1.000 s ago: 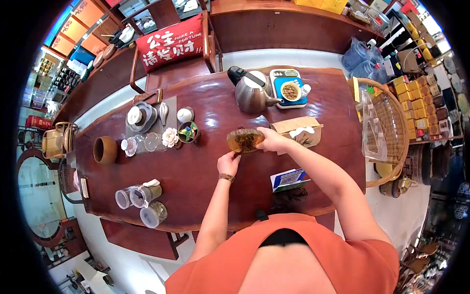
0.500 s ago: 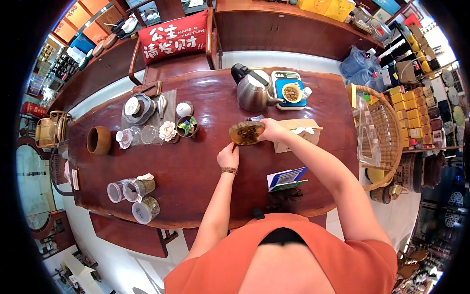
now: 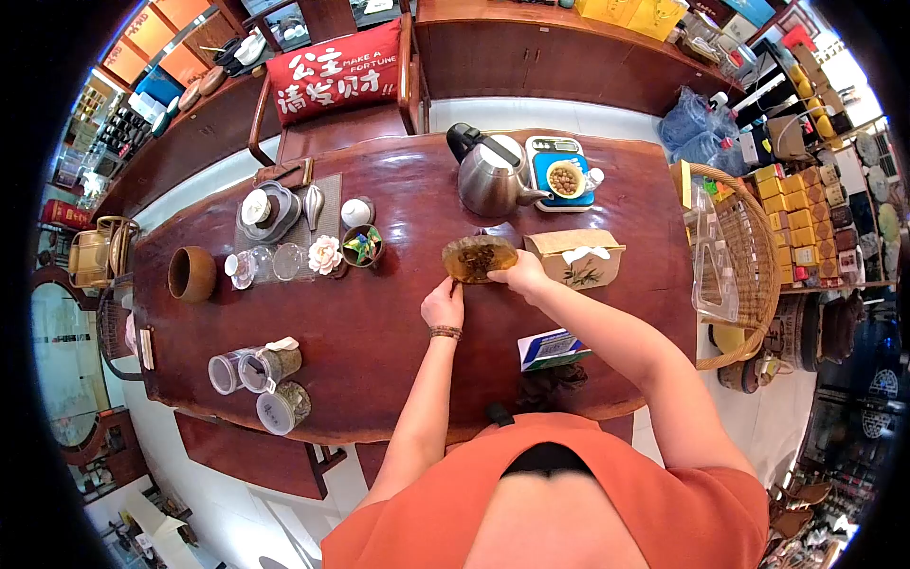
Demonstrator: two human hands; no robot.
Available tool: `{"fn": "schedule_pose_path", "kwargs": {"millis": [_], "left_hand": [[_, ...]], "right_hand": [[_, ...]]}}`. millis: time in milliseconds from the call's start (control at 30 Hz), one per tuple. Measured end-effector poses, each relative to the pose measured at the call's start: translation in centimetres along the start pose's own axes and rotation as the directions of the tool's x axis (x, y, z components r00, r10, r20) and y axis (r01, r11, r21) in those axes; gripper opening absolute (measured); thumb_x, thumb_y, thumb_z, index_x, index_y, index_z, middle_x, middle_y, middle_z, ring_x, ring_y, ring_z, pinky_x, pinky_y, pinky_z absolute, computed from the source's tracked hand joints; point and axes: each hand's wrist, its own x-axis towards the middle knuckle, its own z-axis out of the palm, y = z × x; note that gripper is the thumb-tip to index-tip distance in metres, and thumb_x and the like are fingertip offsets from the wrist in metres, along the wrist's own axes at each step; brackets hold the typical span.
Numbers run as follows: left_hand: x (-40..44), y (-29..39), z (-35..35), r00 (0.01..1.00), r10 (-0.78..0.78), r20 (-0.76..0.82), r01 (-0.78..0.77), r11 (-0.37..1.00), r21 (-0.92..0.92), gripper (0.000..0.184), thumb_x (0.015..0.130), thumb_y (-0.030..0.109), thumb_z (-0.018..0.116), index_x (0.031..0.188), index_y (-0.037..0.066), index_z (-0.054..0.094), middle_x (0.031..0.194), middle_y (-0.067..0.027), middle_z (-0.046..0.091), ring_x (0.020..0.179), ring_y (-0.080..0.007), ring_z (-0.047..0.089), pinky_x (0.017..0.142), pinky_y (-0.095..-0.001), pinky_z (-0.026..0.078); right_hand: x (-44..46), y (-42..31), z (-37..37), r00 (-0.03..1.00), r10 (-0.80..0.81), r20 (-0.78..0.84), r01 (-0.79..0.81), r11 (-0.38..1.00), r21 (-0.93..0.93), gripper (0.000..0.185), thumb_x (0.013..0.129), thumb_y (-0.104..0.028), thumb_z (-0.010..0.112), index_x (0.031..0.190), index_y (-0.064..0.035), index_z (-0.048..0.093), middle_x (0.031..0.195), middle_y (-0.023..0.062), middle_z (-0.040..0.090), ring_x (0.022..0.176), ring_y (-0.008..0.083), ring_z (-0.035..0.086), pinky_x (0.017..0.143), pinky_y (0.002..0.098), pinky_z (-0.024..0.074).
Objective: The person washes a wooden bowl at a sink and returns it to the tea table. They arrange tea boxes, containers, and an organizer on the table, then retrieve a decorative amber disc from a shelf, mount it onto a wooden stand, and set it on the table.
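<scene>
A round brown wooden dish (image 3: 479, 258) with dark pieces on it is held above the middle of the red-brown table (image 3: 379, 332). My right hand (image 3: 520, 273) grips its right edge, closed on the rim. Below its left side my left hand (image 3: 443, 305) is closed, fingertips pinched at the dish's underside; a thin dark bit shows there, too small to name. To the right stands a paper tissue box (image 3: 578, 258). Behind the dish are a steel kettle (image 3: 490, 177) and a scale (image 3: 553, 147) bearing a bowl of round brown pieces (image 3: 566, 179).
Tea ware with a grey saucer (image 3: 268, 213), a white flower (image 3: 324, 254) and a wooden bowl (image 3: 191, 274) lie left. Lidded jars (image 3: 276, 409) stand near the front left edge. A folded card (image 3: 552, 349) is front right, a wicker chair (image 3: 758, 256) beyond the right edge.
The view has shifted slightly since the first frame. My right hand has moved a little down and toward me along the dish's rim. My left hand stays closed below the dish.
</scene>
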Motion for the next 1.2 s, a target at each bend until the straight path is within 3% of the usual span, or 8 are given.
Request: {"fn": "schedule_pose_path", "kwargs": {"millis": [133, 433, 633, 733, 833, 933, 1033, 1200], "left_hand": [[-0.3, -0.3, 0.6, 0.999, 0.021, -0.034, -0.020, 0.999, 0.031, 0.017, 0.078, 0.024, 0.063, 0.086, 0.009, 0.068, 0.072, -0.0144, 0.064, 0.066, -0.0330, 0.062, 0.061, -0.0408, 0.048], [-1.1, 0.9, 0.6, 1.000, -0.013, -0.025, 0.013, 1.000, 0.024, 0.018, 0.078, 0.024, 0.063, 0.082, 0.006, 0.065, 0.070, -0.0143, 0.063, 0.067, -0.0333, 0.061, 0.061, -0.0410, 0.048], [-1.0, 0.0, 0.8, 0.999, 0.006, -0.048, -0.004, 1.000, 0.031, 0.023, 0.078, 0.026, 0.064, 0.093, 0.008, 0.067, 0.077, -0.0134, 0.065, 0.070, -0.0316, 0.063, 0.064, -0.0405, 0.049], [-0.9, -1.1, 1.0, 0.999, 0.038, -0.039, -0.037, 0.999, 0.014, 0.025, 0.077, 0.027, 0.065, 0.096, 0.010, 0.068, 0.079, -0.0130, 0.066, 0.071, -0.0310, 0.063, 0.065, -0.0405, 0.050], [-0.8, -0.6, 0.7, 0.999, 0.053, -0.001, -0.053, 0.997, 0.049, 0.024, 0.078, 0.026, 0.064, 0.095, 0.009, 0.069, 0.078, -0.0133, 0.066, 0.072, -0.0310, 0.064, 0.065, -0.0403, 0.050], [-1.0, -0.1, 0.8, 0.998, 0.053, -0.028, -0.052, 0.998, 0.039, 0.023, 0.079, 0.025, 0.063, 0.095, 0.009, 0.069, 0.077, -0.0138, 0.066, 0.071, -0.0317, 0.064, 0.065, -0.0406, 0.050], [-1.3, -0.1, 0.5, 0.996, 0.034, -0.082, -0.037, 0.998, -0.047, 0.021, 0.080, 0.023, 0.063, 0.094, 0.009, 0.069, 0.077, -0.0147, 0.065, 0.071, -0.0326, 0.063, 0.065, -0.0409, 0.050], [-1.9, -0.1, 0.3, 0.999, 0.032, -0.043, -0.031, 0.999, 0.037, 0.020, 0.080, 0.023, 0.062, 0.094, 0.010, 0.068, 0.079, -0.0150, 0.065, 0.071, -0.0326, 0.063, 0.065, -0.0406, 0.049]], "right_hand": [[-1.5, -1.8, 0.2, 0.989, -0.135, -0.055, 0.124, 0.977, -0.172, 0.041, 0.069, -0.010, 0.076, 0.104, -0.0002, 0.058, 0.096, 0.0132, 0.066, 0.088, 0.0219, 0.062, 0.080, 0.0327, 0.0470], [-0.4, -1.3, -1.0, 0.988, 0.084, 0.127, -0.098, 0.989, 0.109, 0.047, 0.067, -0.002, 0.076, 0.108, 0.0005, 0.054, 0.097, 0.0114, 0.064, 0.086, 0.0204, 0.060, 0.072, 0.0311, 0.0485], [0.9, 1.2, -0.3, 0.998, 0.005, 0.066, -0.006, 1.000, 0.023, 0.039, 0.069, 0.000, 0.072, 0.106, 0.0015, 0.057, 0.098, 0.0108, 0.064, 0.087, 0.0215, 0.059, 0.077, 0.0332, 0.0470], [0.3, 1.9, -1.5, 0.993, 0.014, 0.116, -0.034, 0.985, 0.171, 0.035, 0.071, -0.002, 0.071, 0.104, 0.0018, 0.059, 0.098, 0.0114, 0.064, 0.088, 0.0221, 0.059, 0.081, 0.0342, 0.0457], [-1.5, -0.5, -2.9, 0.990, 0.074, 0.123, -0.081, 0.995, 0.057, 0.035, 0.074, -0.005, 0.070, 0.106, 0.0022, 0.057, 0.098, 0.0126, 0.064, 0.090, 0.0241, 0.059, 0.082, 0.0356, 0.0457], [-1.5, -0.9, -2.0, 0.998, 0.041, -0.047, -0.049, 0.985, -0.166, 0.034, 0.077, -0.007, 0.069, 0.108, 0.0005, 0.057, 0.094, 0.0123, 0.064, 0.089, 0.0243, 0.059, 0.082, 0.0365, 0.0457], [-2.4, -1.0, -1.7, 0.999, -0.021, -0.029, 0.012, 0.961, -0.275, 0.036, 0.079, -0.008, 0.067, 0.112, -0.0006, 0.054, 0.091, 0.0112, 0.063, 0.084, 0.0212, 0.060, 0.075, 0.0356, 0.0499], [-3.1, -1.5, -1.7, 0.974, -0.027, 0.226, 0.040, 0.998, -0.056, 0.039, 0.082, -0.009, 0.065, 0.117, -0.0031, 0.050, 0.088, 0.0076, 0.062, 0.073, 0.0136, 0.060, 0.060, 0.0288, 0.0532]]}}
